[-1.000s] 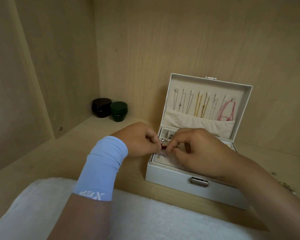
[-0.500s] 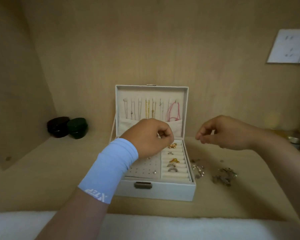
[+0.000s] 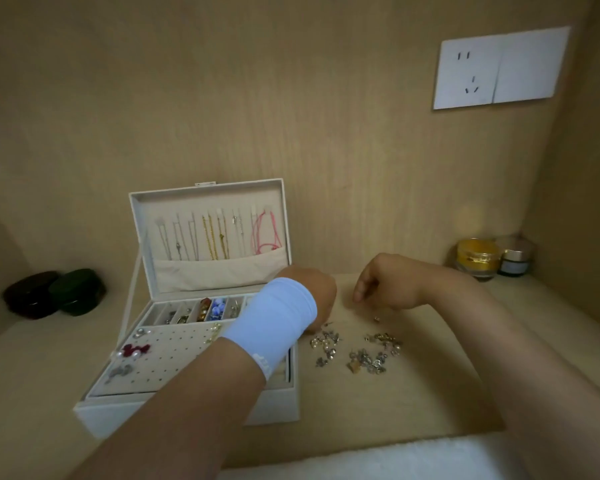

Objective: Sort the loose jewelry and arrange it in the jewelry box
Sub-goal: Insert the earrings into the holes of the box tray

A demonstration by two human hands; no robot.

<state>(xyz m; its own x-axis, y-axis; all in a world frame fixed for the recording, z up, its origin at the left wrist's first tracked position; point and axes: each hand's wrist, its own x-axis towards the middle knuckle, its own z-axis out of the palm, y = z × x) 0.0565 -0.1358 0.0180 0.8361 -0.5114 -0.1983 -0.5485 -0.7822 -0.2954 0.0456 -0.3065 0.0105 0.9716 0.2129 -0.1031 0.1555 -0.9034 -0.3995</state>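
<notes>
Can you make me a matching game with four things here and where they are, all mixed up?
Things:
1. necklaces
2. loose jewelry
3. gold jar
4. green jar

Places:
A. on the shelf, just right of the jewelry box
B. far left, beside a dark red jar
C. hanging inside the box's open lid
D. back right corner

Pairs: 1-C, 2-A, 3-D, 4-B
</notes>
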